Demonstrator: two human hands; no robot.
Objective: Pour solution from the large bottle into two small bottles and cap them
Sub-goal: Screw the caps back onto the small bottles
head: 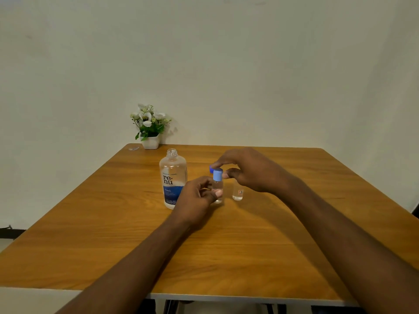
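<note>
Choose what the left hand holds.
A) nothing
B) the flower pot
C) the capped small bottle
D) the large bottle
C: the left hand pinches the small bottle that wears the blue cap, while the large bottle stands free beside it.
</note>
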